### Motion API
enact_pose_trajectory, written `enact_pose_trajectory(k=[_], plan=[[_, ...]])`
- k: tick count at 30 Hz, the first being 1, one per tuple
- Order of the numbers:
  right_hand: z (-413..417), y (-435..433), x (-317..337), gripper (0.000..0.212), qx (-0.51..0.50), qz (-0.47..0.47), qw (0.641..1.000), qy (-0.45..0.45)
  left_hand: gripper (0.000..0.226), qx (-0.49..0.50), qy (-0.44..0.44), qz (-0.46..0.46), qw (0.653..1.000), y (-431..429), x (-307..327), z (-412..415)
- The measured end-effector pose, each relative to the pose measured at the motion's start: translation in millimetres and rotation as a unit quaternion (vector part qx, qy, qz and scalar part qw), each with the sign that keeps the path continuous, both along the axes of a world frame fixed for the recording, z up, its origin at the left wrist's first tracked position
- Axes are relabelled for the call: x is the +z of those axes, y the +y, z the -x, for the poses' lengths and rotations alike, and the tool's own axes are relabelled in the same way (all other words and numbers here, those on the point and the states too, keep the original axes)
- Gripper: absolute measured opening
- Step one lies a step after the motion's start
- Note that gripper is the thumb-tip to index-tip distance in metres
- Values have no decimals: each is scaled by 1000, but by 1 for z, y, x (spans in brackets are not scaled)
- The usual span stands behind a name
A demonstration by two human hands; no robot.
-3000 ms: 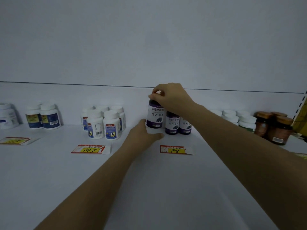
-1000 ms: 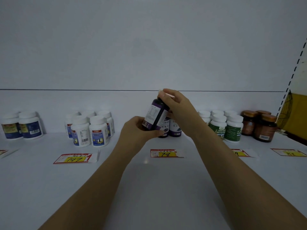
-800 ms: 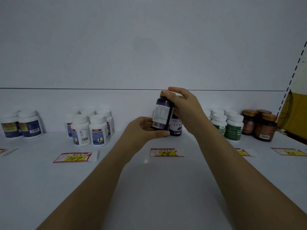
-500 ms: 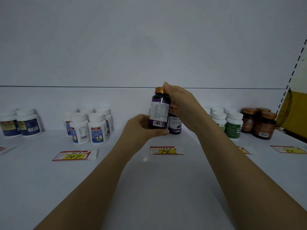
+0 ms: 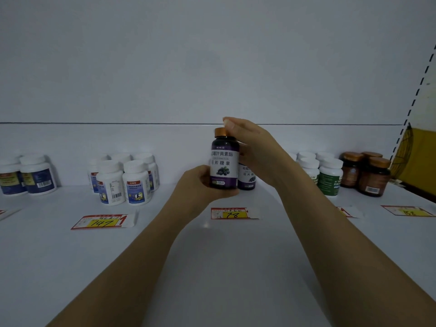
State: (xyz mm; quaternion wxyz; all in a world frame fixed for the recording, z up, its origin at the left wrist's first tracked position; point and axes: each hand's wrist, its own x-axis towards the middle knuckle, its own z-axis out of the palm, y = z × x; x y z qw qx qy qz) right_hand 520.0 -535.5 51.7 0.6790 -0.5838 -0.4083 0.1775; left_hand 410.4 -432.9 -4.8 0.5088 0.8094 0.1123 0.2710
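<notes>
The bottle (image 5: 224, 161) stands upright, the left hand (image 5: 195, 185) curling its fingers round the base, the right hand (image 5: 254, 152) gripping the top

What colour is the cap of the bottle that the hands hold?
The cap of the purple bottle is orange-bronze; the head view shows it.

Frame was dim and underexposed, with a flat bluish-grey cast. Light was soft and diffuse; no source in view. Faint soft-edged shadows lay on the shelf (image 5: 70, 267) under both forearms and behind the white bottles (image 5: 122, 179) on the back panel (image 5: 70, 142). One small glare spot sat on the shelf just in front of the price tag (image 5: 232, 213). Label on the purple bottle (image 5: 224, 162) was sharp and readable; top fingertip of the right hand (image 5: 254, 149) looked slightly soft. Slotted upright (image 5: 415, 95) bowed at the right edge, wide-angle distortion. Corners were softer.
</notes>
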Motion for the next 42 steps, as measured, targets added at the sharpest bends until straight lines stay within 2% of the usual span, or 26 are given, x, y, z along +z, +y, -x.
enact_pose_trajectory(k=[5, 10, 16, 20, 23, 25, 27, 30, 33, 35, 38, 40, 42], plan=[[-2, -1, -1, 38, -34, -38, 998, 36, 44, 5, 28, -20, 999, 0, 2, -1], [-3, -1, -2, 31, 28, -86, 994, 69, 33, -78, 28, 45, 996, -1, 6, 5], [-2, -2, -2, 31, 45, -125, 988, 74, 49, -141, 22, 143, 979, 2, 11, 11], [-1, -1, -2, 37, 55, -81, 994, 53, 36, -117, 9, 94, 989, 6, 9, 12], [1, -1, -2, 50, 42, 4, 999, -12, 37, -64, -21, 47, 997, 10, 5, 11], [6, 2, -2, 60, 26, 15, 997, -65, 44, -16, -47, 13, 999, 10, 4, 9], [20, 8, -2, 64, 4, -23, 988, -150, 45, 34, -102, 0, 994, 12, 6, 8], [41, 24, -10, 57, -41, -105, 930, -351, 35, 117, -183, -53, 975, 18, 11, 10], [49, 30, -15, 54, -65, -155, 897, -410, 31, 134, -217, -61, 965, 19, 16, 15], [47, 30, -14, 53, -77, -170, 893, -410, 42, 102, -221, -34, 969, 19, 18, 17], [43, 26, -9, 57, -112, -169, 894, -400, 45, 59, -204, -24, 977, 22, 17, 13], [40, 19, -3, 60, -127, -152, 922, -332, 45, 51, -147, -29, 987, 19, 19, 14], [33, 12, 2, 52, -123, -118, 963, -211, 43, 41, -69, -2, 997, 14, 24, 18]])
